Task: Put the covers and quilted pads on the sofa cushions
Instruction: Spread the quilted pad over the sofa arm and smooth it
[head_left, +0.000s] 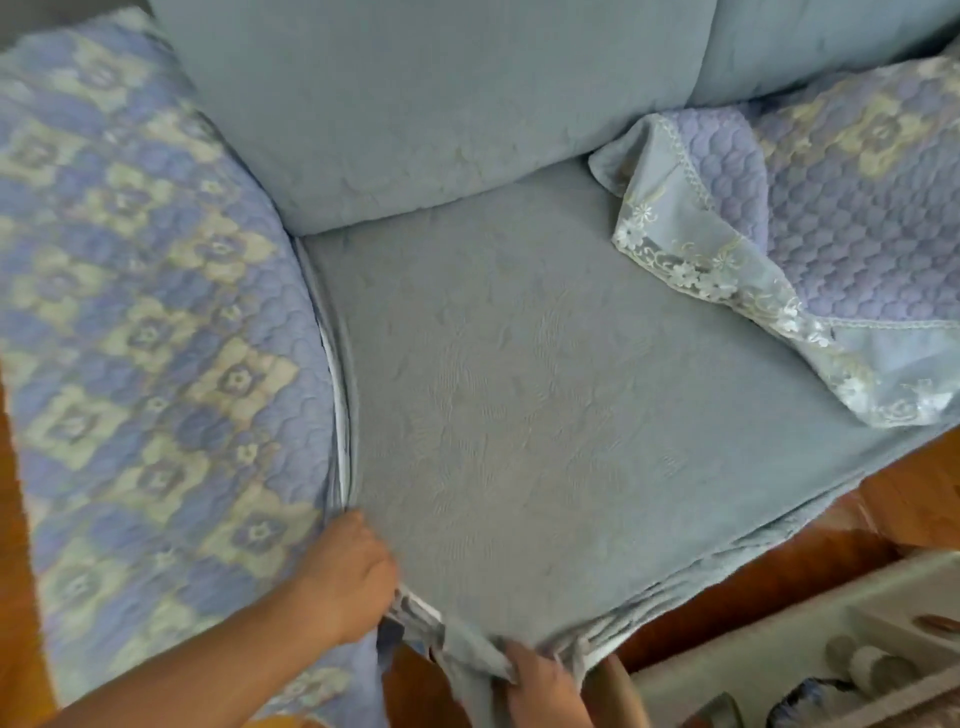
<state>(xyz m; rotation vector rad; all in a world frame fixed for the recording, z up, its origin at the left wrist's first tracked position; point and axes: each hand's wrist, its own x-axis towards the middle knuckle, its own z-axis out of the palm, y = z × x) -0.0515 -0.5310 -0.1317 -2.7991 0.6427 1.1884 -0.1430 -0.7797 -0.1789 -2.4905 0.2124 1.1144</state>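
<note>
Grey-blue embossed fabric cover (519, 405) lies over the sofa seat cushion. My left hand (345, 577) grips it at the front-left corner; right hand (545, 686) pinches its front-edge hem. Purple floral quilted pad w/ lace trim (810, 228) sits crumpled at seat's right-rear corner.

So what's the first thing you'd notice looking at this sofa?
Probably the big grey-blue cover stretched over the seat in the middle, with both hands tugging its front corner: left hand, right hand. Then the flowery pad on the arm at left, and a lace-edged pad folded back at right.
</note>
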